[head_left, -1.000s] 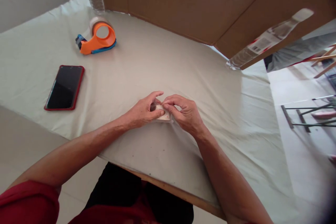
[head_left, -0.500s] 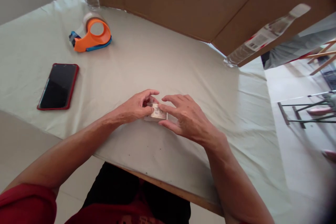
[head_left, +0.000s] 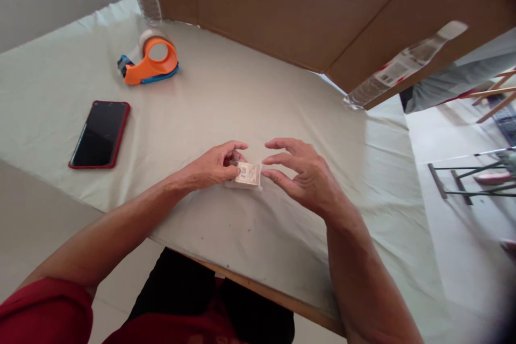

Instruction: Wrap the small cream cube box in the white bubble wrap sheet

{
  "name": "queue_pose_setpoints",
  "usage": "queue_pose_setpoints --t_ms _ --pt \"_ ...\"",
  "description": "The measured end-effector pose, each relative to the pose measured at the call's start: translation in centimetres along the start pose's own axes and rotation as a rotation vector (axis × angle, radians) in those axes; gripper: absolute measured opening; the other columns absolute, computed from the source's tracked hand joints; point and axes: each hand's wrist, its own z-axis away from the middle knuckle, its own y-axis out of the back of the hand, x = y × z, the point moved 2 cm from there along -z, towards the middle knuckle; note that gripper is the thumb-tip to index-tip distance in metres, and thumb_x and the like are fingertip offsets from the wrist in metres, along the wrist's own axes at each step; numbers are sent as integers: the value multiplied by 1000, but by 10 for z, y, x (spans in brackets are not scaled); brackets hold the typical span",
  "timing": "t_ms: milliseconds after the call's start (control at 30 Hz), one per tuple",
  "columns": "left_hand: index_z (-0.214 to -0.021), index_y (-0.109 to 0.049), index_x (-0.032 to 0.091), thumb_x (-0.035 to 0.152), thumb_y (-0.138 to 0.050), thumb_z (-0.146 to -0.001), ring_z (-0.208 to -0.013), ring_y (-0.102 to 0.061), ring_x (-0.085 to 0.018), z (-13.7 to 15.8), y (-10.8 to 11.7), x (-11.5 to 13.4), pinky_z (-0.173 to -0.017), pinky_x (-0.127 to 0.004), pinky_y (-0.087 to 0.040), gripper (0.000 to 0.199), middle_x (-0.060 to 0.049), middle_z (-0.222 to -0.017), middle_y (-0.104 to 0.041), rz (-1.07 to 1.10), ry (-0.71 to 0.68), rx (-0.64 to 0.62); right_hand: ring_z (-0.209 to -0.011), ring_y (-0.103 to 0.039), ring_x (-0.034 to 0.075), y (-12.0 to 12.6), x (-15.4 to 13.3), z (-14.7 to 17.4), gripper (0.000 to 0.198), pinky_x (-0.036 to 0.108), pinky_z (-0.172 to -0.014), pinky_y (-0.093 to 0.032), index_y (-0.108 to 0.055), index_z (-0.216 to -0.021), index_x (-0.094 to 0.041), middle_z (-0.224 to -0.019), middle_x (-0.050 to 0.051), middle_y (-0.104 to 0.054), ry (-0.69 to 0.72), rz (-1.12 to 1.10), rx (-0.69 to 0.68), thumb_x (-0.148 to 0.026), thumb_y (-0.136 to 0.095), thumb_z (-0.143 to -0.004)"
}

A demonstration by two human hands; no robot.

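A small cream, flat-topped box with brown print (head_left: pixel 249 173) lies near the table's front edge, with clear plastic (head_left: pixel 242 186) showing along its lower side. My left hand (head_left: pixel 220 165) grips its left end, the thumb pressed on the top and the other fingers behind. Just right of the box, my right hand (head_left: pixel 300 169) hovers with its fingers apart and curved, holding nothing. Whether the plastic is a case or a wrap, I cannot tell.
A phone in a red case (head_left: pixel 100 134) and an orange tape dispenser (head_left: pixel 155 64) lie to the left on the pale cloth (head_left: pixel 226 97). Clear bottles (head_left: pixel 149 0) (head_left: pixel 407 64) stand against a cardboard panel (head_left: pixel 274 5) at the back. A metal frame (head_left: pixel 471 174) stands on the floor at right.
My right hand has drawn back to the right, off the box, and its fingers have spread. The left hand keeps its grip. The whole view has shifted slightly.
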Motion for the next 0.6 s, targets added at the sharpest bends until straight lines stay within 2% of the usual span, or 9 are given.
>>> queue_pose_setpoints --t_ms 67,167,300,400,467,600 --pt "-135 -49 14 18 -60 -72 -89 -61 -16 0 0 0 -73 -28 -48 64 -9 -110 -65 6 5 1 -120 -62 29 -2 4 1 15 50 -100 -49 -73 -104 -22 -127 13 -67 -16 -3 -20 -29 -65 -93" --pt "-135 -49 15 19 -61 -72 -90 -61 -17 0 0 -1 -75 -28 -48 64 -9 -113 -65 8 7 2 -122 -61 29 -12 -1 -1 22 50 -102 -49 -73 -110 -22 -132 14 -65 46 -22 -98 -31 -66 -92" --pt "-134 -49 15 20 -62 -73 -95 -63 -19 0 0 -1 -78 -30 -49 63 -10 -115 -65 11 -8 1 -118 -62 30 -20 -14 -4 18 50 -99 -49 -75 -106 -22 -131 14 -66 72 26 -160 -26 -64 -92" --pt "-133 -50 14 21 -63 -73 -96 -63 -19 0 1 -1 -79 -31 -49 62 -11 -116 -65 0 -1 -1 -119 -61 30 -16 -17 -4 18 49 -99 -48 -76 -106 -23 -132 14 -65 92 -7 -192 -28 -66 -91" --pt "-133 -51 14 21 -62 -73 -94 -63 -19 1 0 -1 -78 -31 -49 61 -10 -115 -65 -3 0 -2 -121 -61 29 -9 -15 -3 17 49 -101 -47 -77 -103 -24 -133 12 -65 89 -45 -182 -29 -65 -92" --pt "-132 -51 15 21 -60 -74 -89 -62 -16 0 -1 -1 -74 -28 -48 59 -8 -110 -66 -7 -9 -14 -124 -60 28 4 -7 -1 19 50 -104 -46 -75 -106 -26 -132 10 -65 6 -41 -56 -29 -60 -94"
